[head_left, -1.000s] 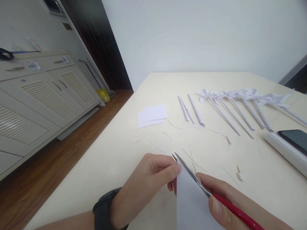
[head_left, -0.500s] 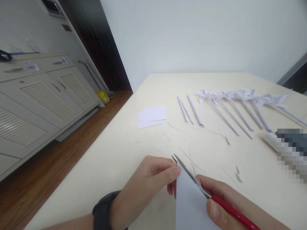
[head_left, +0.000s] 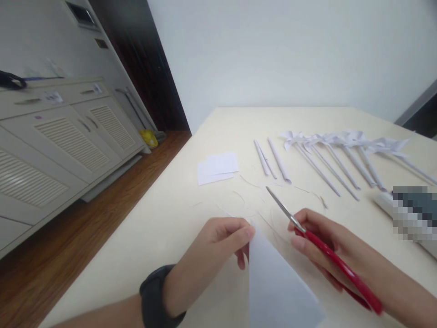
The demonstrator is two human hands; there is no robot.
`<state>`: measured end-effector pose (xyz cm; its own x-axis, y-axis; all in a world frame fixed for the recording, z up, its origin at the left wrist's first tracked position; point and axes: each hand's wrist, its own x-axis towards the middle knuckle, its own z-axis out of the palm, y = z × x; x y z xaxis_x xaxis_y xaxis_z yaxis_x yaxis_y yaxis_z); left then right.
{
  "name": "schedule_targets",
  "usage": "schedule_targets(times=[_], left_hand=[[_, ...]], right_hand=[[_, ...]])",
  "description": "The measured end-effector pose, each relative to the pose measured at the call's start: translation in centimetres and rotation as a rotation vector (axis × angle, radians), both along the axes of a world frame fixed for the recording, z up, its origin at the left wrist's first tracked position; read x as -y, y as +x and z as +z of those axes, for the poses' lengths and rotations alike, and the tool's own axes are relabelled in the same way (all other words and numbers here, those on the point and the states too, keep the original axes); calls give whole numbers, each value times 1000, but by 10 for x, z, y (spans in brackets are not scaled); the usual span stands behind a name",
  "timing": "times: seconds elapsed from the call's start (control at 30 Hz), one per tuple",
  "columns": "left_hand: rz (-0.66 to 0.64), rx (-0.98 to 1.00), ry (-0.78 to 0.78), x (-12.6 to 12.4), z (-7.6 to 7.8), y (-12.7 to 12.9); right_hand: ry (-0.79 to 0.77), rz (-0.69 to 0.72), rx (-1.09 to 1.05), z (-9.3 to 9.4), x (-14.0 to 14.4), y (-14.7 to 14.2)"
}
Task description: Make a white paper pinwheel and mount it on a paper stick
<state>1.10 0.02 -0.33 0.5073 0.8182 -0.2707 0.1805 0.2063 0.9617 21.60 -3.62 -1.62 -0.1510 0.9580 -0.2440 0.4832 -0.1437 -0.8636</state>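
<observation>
My left hand [head_left: 221, 246], with a dark band on its wrist, pinches the upper corner of a folded sheet of white paper [head_left: 276, 282]. The sheet hangs down toward the bottom edge of the view. Off to the right, my right hand [head_left: 327, 241] grips scissors [head_left: 336, 262] with red handles. Their metal blades look closed, point up and to the left, and are apart from the paper. Thin paper strips [head_left: 269, 221] lie on the table just beyond my hands.
Two white paper squares [head_left: 218, 168] overlap at the left of the table [head_left: 164, 218]. Rolled paper sticks [head_left: 278, 159] lie farther back. Several paper pinwheels [head_left: 321, 139] on sticks stretch to the right. A white roll [head_left: 382, 200] and a pixelated patch sit at the right edge.
The scissors have moved away from the paper's edge, up and to the right, and their blades have closed. My left hand stays at the paper's corner.
</observation>
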Motion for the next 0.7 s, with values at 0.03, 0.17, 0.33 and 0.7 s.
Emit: schedule_targets(times=[0.03, 0.17, 0.33, 0.7], left_hand=[[14, -7, -7, 0, 0, 1], [-30, -62, -10, -1, -1, 3], [-119, -10, -37, -7, -7, 0], [-107, 207, 31, -6, -11, -4]], right_hand=[[92, -14, 86, -1, -7, 5], [331, 32, 472, -7, -21, 16], [437, 93, 576, -15, -23, 11], [138, 202, 14, 10, -1, -14]])
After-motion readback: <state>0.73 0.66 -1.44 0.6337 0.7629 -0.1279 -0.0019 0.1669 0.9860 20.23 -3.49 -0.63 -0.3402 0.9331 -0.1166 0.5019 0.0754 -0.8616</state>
